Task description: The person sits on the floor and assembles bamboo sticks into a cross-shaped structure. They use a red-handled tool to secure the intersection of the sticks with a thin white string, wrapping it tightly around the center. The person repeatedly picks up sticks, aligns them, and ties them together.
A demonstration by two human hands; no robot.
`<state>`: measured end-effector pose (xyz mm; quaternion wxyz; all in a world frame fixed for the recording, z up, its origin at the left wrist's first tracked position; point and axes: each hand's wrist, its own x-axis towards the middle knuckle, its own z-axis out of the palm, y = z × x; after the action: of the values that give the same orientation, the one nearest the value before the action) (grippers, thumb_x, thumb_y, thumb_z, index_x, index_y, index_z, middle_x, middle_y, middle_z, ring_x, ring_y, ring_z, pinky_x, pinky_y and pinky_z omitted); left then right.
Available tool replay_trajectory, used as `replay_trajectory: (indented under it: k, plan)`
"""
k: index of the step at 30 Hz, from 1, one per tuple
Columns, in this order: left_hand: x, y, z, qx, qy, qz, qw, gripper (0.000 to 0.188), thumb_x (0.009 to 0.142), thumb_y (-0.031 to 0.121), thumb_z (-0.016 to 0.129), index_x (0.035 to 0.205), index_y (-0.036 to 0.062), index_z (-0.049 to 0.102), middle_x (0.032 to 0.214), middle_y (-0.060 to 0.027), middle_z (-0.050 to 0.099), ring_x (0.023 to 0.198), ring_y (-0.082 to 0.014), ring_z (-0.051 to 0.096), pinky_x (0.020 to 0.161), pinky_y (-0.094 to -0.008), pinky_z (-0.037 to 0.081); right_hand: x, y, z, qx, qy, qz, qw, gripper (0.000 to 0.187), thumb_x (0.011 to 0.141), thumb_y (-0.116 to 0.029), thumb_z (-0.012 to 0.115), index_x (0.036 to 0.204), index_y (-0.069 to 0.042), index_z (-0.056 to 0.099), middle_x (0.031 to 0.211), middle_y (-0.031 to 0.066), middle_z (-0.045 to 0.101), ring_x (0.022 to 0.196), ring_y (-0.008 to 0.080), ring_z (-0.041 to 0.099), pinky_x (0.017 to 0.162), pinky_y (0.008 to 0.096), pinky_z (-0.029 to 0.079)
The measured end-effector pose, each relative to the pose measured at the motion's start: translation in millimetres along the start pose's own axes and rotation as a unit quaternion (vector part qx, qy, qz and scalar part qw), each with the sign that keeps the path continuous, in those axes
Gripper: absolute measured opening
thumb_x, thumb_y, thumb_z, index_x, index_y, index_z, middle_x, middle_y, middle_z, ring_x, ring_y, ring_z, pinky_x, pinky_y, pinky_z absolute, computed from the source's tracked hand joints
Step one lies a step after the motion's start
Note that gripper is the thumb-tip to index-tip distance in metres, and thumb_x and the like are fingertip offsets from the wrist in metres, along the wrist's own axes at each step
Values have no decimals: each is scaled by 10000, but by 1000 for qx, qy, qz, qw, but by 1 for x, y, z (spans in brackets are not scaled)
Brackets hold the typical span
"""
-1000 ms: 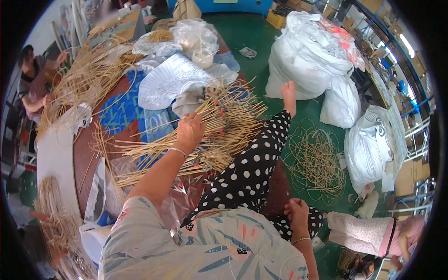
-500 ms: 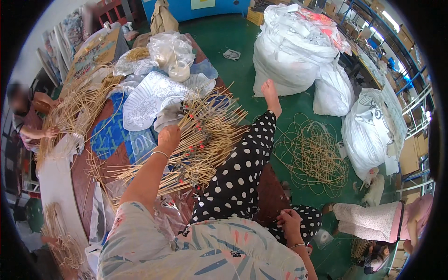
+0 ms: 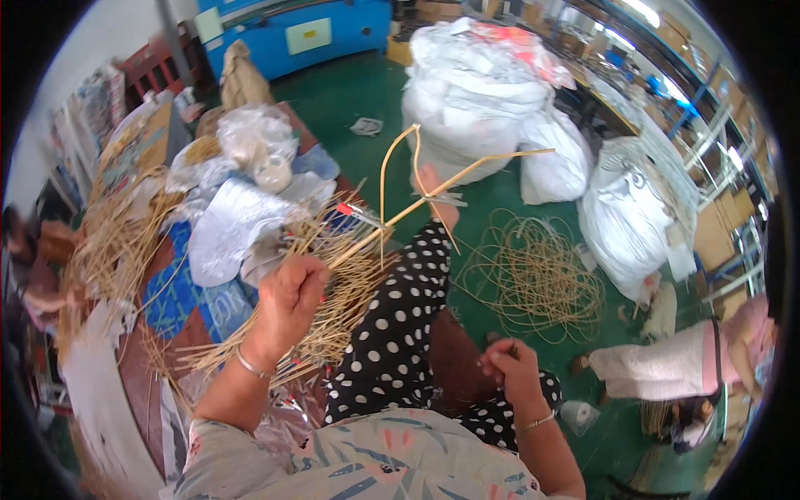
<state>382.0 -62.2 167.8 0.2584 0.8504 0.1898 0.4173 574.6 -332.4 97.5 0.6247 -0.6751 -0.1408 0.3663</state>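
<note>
Left hand (image 3: 293, 292) grips a bent-loop cane stick (image 3: 406, 213); right hand (image 3: 512, 367) half-curled, contents unclear | Change: left hand has risen from the cane bundle (image 3: 337, 310), stick now jutting ahead-right of it | Meaning: one piece is singled out from the bundle

Stick (image 3: 407, 211): near end hidden inside left fingers (image 3: 312, 285). Right fingers (image 3: 505, 357) curled; palm side hidden, grip cannot be told. Stick pile (image 3: 354, 287) beneath left fingers: partly covered by hand and forearm. Red-tipped piece (image 3: 363, 216) just beyond left fingers: too small to identify. Person (image 3: 42, 287) far left of both fingers: blurred. Blue machine (image 3: 292, 42), well beyond left fingers: cut by top edge.
</note>
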Motion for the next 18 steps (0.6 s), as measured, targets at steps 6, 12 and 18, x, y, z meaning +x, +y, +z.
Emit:
replay_trajectory:
  k: [6, 12, 18]
  plan:
    - [-8, 65, 20, -116, -74, 8, 990, 53, 741, -25, 552, 738, 15, 516, 649, -50, 514, 559, -119, 462, 513, -228, 379, -13, -88, 24, 140, -34, -261, 954, 247, 783, -127, 563, 987, 10, 535, 855, 116, 603, 639, 110, 547, 579, 211, 452]
    - [-9, 92, 19, -147, -111, 65, 981, 83, 696, -50, 571, 693, 19, 526, 619, -62, 517, 520, -189, 493, 485, -253, 385, -37, -111, 8, 232, -115, -284, 923, 308, 775, -137, 575, 1025, 30, 510, 889, 166, 598, 655, 152, 562, 557, 213, 451]
    - [-9, 112, 10, -102, -129, 102, 981, 98, 668, -60, 577, 708, 15, 529, 635, -77, 531, 541, -195, 514, 494, -268, 398, -53, -120, 9, 288, -112, -261, 915, 204, 769, -93, 581, 926, 32, 548, 740, 153, 612, 569, 153, 576, 511, 215, 463]
